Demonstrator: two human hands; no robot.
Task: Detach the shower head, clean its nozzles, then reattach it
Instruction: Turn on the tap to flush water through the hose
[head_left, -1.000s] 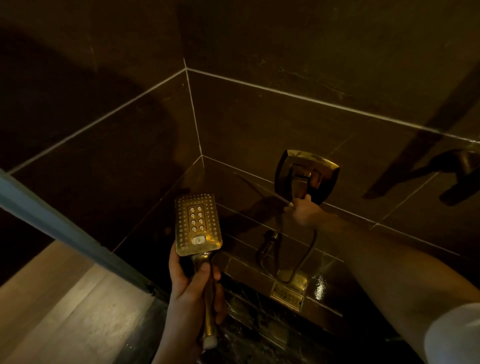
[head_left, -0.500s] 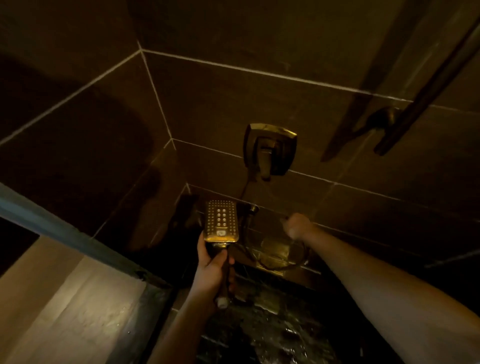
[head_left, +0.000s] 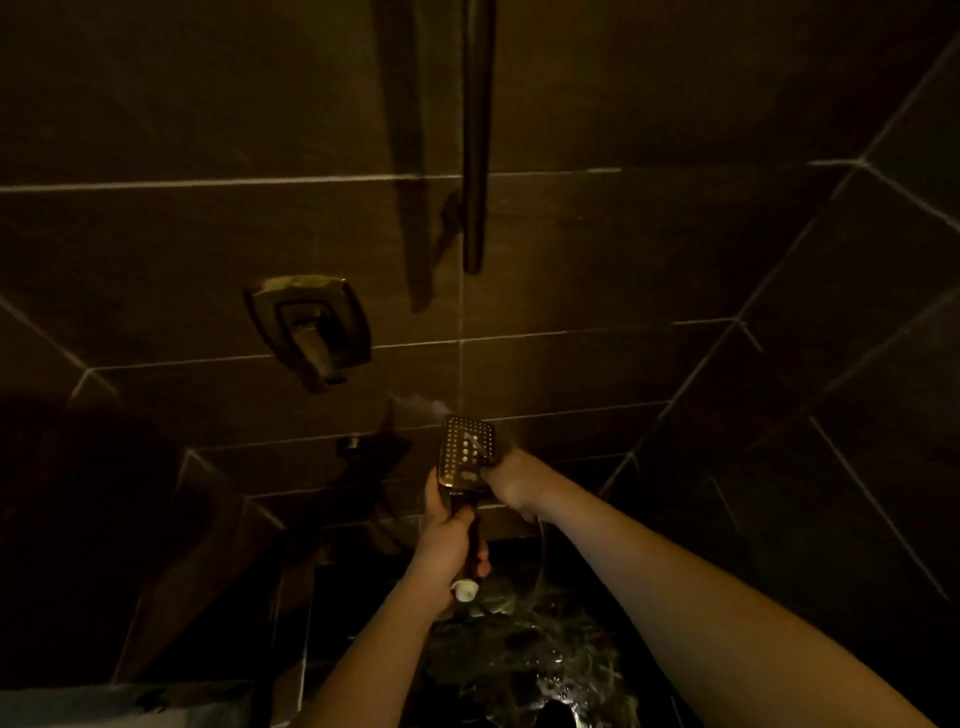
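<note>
Dark tiled shower wall (head_left: 597, 249), valve plate (head_left: 311, 327) up-left of hands. Head (head_left: 466, 453) detached, nozzle face toward camera, long axis upright. Left hand (head_left: 447, 545) wrapped round handle, below face. Right hand (head_left: 511, 478) at face's right edge, fingers closed against nozzles; nearer hand for rubbing, by judgement. Rail (head_left: 475, 135) above. Wet floor (head_left: 524, 670) beneath.

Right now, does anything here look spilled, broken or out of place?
Nothing looks damaged. The floor below glistens, apparently wet. The shower head is off its mount, its handle in the left hand, the right hand on its face.
</note>
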